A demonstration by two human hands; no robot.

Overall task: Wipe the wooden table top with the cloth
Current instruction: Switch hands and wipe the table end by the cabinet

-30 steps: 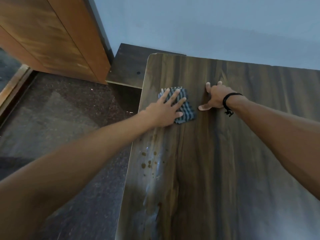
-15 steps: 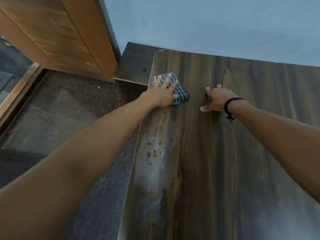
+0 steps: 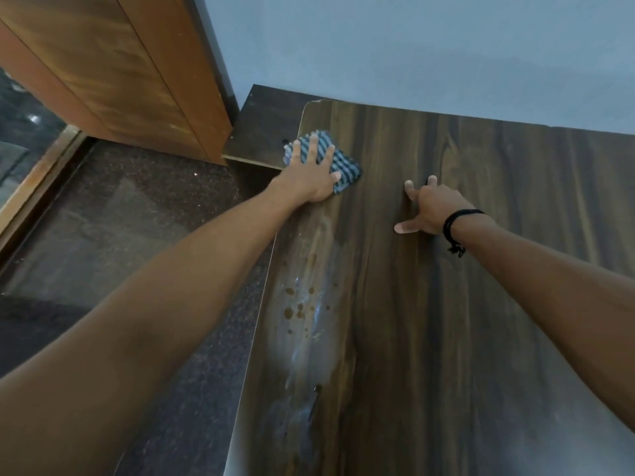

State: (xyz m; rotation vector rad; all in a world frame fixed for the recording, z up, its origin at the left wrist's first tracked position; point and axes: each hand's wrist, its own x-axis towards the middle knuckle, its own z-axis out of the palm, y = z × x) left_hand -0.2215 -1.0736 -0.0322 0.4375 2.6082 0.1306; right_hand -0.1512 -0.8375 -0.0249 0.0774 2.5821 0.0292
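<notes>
Since my left hand [image 3: 311, 176] is pressing the striped cloth [image 3: 343, 163] flat, fingers spread, at the far left corner of the table top [image 3: 446, 304], a push outward could drop it off the edge; my empty right hand [image 3: 429, 211] just props on fingertips, and the brown spots [image 3: 295, 310] nearer me could smear

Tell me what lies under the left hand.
The left hand presses flat on the striped cloth, at the far left corner of the wooden table top. Any wood beneath the cloth is covered.

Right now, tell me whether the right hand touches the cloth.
Apart. The head view shows bare table between the right hand and the cloth, which the left hand presses.
</notes>
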